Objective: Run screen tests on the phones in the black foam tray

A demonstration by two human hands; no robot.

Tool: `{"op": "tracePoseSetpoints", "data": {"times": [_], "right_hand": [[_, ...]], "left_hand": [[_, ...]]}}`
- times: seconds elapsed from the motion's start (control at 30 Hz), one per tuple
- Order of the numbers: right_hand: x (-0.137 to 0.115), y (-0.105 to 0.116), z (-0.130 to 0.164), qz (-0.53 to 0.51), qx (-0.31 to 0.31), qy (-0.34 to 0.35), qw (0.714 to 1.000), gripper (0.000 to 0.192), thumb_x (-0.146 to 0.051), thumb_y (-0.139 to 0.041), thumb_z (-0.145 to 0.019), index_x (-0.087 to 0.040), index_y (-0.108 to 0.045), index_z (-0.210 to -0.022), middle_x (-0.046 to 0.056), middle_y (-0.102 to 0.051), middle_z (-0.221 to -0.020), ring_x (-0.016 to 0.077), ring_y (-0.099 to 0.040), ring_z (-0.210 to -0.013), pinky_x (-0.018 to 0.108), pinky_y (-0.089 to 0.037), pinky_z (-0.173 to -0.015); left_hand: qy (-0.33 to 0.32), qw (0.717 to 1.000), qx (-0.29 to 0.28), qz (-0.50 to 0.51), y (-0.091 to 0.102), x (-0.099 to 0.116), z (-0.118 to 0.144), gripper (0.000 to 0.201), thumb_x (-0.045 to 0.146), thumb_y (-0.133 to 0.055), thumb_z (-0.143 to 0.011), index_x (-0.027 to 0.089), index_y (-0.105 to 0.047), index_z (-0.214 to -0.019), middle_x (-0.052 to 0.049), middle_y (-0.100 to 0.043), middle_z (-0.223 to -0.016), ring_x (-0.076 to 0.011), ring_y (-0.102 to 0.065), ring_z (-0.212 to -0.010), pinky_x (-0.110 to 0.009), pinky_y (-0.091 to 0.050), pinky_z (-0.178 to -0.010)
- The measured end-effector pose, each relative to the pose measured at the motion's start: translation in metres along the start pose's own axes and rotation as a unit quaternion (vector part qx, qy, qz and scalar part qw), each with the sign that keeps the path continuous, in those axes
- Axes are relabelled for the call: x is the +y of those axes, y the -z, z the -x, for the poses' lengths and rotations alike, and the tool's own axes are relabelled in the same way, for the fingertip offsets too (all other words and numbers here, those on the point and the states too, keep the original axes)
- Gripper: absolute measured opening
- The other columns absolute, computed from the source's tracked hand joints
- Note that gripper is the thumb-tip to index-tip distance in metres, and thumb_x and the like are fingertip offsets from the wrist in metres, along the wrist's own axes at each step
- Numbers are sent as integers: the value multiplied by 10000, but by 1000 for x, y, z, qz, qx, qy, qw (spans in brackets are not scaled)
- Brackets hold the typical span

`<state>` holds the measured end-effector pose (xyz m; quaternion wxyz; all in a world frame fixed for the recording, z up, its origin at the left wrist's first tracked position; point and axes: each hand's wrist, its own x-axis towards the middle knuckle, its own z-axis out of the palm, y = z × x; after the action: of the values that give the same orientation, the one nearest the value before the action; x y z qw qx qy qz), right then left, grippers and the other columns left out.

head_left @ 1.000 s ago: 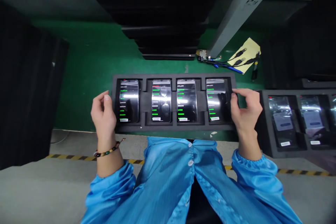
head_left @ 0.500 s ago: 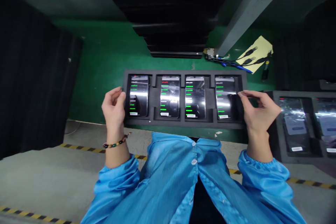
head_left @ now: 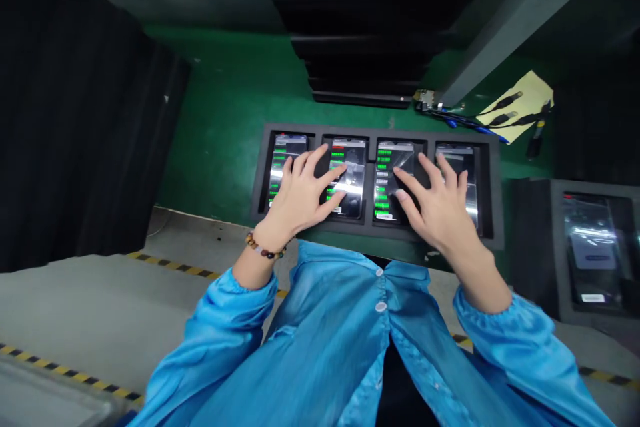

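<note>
Watching from afar, I see a person in a blue jacket (head_left: 340,307) at the near edge of the green worktop (head_left: 230,113). The left hand (head_left: 295,200), a beaded bracelet (head_left: 263,249) at its wrist, fans out over the leftmost phone (head_left: 277,167) and the second phone (head_left: 354,180); the right hand (head_left: 443,213) does likewise over the third phone (head_left: 383,177) and the fourth phone (head_left: 456,159). Both are splayed and grasp nothing; whether every fingertip meets glass, I cannot tell. The spread, I judge, lets each hand span two screens at once. The phones lie face up in separate slots of a dark tray (head_left: 495,193), which likely keeps them from sliding or knocking together. The tray's long side runs roughly along the worktop's near edge, within easy reach.

For moving, I find green surface left of the tray, out to a black curtain (head_left: 100,113); on the right I have less, with a second tray (head_left: 557,240) just past its edge. Behind the tray, a narrow strip runs before a black drape (head_left: 370,33). Toward the far right, cables (head_left: 470,120) and yellow paper (head_left: 531,88) crowd the foot of a metal post (head_left: 530,20).
</note>
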<state>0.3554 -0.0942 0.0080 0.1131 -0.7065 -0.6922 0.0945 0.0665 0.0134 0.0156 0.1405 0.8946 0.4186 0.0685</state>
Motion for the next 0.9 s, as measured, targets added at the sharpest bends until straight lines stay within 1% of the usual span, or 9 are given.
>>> {"op": "tracePoseSetpoints", "data": {"times": [0.07,0.13,0.27,0.37,0.43,0.53,0.63,0.7,0.9], "right_hand": [[5,4,-12,0,8,-5,1000,501,-524,-478,-1134,-348,-630,-1579,134,-380,-1795,515,-276,-1677,939,-271,-1204],[6,11,-10,-7,21,2,1000,506,-517,-476,-1134,-323,-636,-1574,143,-363,-1802,513,-260,-1685,906,-316,-1213],[-5,23,24,-14,24,22,999,485,-459,-498,-1132,-324,-634,-1578,131,-374,-1798,497,-264,-1686,832,-354,-1258],[-14,17,38,1,-2,17,1000,466,-429,-485,-1138,-353,-638,-1571,133,-411,-1777,509,-303,-1665,867,-371,-1212],[-13,9,31,11,-5,9,1000,472,-420,-467,-1143,-367,-625,-1584,134,-409,-1779,513,-303,-1663,900,-361,-1185],[-4,-2,7,12,6,-4,1000,470,-421,-449,-1148,-371,-630,-1579,128,-393,-1788,504,-288,-1671,941,-322,-1173],[1,-4,-8,-1,11,-9,1000,463,-428,-456,-1146,-368,-641,-1567,122,-393,-1790,504,-287,-1670,966,-296,-1164],[-2,0,0,-1,2,2,1000,471,-424,-452,-1149,-355,-629,-1580,129,-399,-1787,497,-295,-1671,953,-313,-1172],[-16,18,58,-16,-25,49,998,458,-429,-455,-1153,-329,-663,-1548,126,-428,-1770,467,-329,-1667,823,-436,-1211]], "left_hand": [[-3,1000,5,-6,3,1,-10,535,546,-558,-1090,320,-646,-1567,-151,-338,-1803,-443,-386,-1581,-734,-314,-1287],[-8,1000,10,-10,9,3,-9,526,523,-544,-1099,311,-637,-1572,-151,-324,-1809,-433,-378,-1589,-712,-330,-1290],[-21,999,-17,-18,17,13,20,518,501,-529,-1106,317,-623,-1581,-154,-340,-1797,-417,-392,-1579,-677,-390,-1265],[-14,999,-31,-15,11,18,31,503,493,-515,-1108,327,-639,-1567,-159,-373,-1779,-428,-427,-1547,-713,-389,-1244],[-8,1000,-21,-20,4,17,23,513,493,-521,-1105,340,-623,-1583,-154,-359,-1789,-435,-419,-1550,-739,-356,-1252],[-6,1000,-3,-26,-3,11,1,519,491,-540,-1098,356,-608,-1594,-131,-346,-1799,-422,-396,-1568,-744,-317,-1274],[-5,1000,5,-23,-4,9,-10,515,490,-552,-1094,344,-622,-1583,-133,-348,-1796,-421,-391,-1568,-734,-326,-1273],[-6,1000,4,-19,1,13,-2,518,479,-562,-1090,323,-631,-1579,-144,-349,-1791,-426,-400,-1558,-721,-346,-1272],[-7,1000,-29,-9,17,34,44,463,462,-504,-1122,311,-676,-1524,-144,-382,-1774,-409,-430,-1546,-667,-457,-1215]]}}
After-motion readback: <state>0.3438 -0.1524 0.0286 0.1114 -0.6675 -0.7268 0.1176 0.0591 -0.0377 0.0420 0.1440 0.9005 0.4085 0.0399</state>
